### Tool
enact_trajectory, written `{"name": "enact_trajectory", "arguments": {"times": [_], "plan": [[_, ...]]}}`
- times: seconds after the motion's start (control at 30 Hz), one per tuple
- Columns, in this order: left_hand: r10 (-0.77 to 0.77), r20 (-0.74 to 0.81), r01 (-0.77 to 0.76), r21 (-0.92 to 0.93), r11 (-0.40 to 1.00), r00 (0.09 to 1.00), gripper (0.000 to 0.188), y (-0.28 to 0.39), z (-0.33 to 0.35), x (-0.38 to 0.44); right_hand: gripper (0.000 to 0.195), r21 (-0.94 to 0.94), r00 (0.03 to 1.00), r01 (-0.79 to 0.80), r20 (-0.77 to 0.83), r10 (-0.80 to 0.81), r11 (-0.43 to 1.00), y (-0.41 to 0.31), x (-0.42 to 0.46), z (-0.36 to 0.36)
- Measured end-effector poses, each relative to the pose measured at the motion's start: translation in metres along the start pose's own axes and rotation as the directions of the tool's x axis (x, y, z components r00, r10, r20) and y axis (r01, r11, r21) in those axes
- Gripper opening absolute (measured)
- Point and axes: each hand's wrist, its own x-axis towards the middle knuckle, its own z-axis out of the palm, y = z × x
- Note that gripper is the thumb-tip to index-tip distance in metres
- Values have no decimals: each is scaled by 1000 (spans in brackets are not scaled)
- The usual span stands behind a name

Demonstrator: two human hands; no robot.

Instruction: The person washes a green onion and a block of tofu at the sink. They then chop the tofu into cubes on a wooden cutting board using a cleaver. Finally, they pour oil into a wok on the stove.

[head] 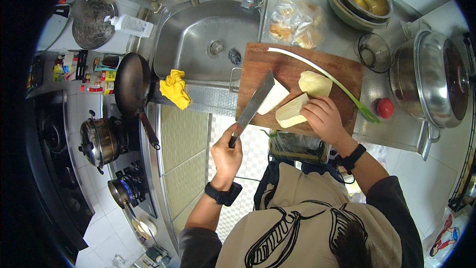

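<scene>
My left hand [225,152] is closed around the handle of a kitchen cleaver [256,100], whose blade lies along the left side of a wooden cutting board [256,57]. Right beside the blade is a pale, flat-cut vegetable piece [274,98]. Another cut piece [292,113] rests in the middle of the board, with the fingers of my right hand [325,117] at its right end; whether they grip it is unclear. Above that hand lies a rounded pale piece [315,83]. A green onion [316,67] stretches diagonally across the board and past its right edge.
A steel sink [193,44] is at the upper left, with a yellow cloth [175,89] on its front rim. Bagged bread [297,20], a glass bowl [373,52], a tomato [385,108] and a large steel pot [427,78] surround the board. A small pan [118,193] sits over a lit burner.
</scene>
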Motion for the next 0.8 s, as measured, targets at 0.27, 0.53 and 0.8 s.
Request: {"name": "enact_trajectory", "arguments": {"times": [0.27, 0.53, 0.8], "plan": [[94, 199, -96, 0, 995, 975, 23, 20, 7, -8, 43, 91, 970, -219, 125, 207, 972, -13, -44, -10], [179, 488, -264, 112, 958, 855, 27, 49, 11, -4, 32, 162, 880, -460, -48, 472, 873, -34, -61, -5], [175, 556, -315, 167, 934, 812, 17, 57, 17, 6, 20, 182, 875, -471, -31, 484, 863, -34, -61, -2]]}}
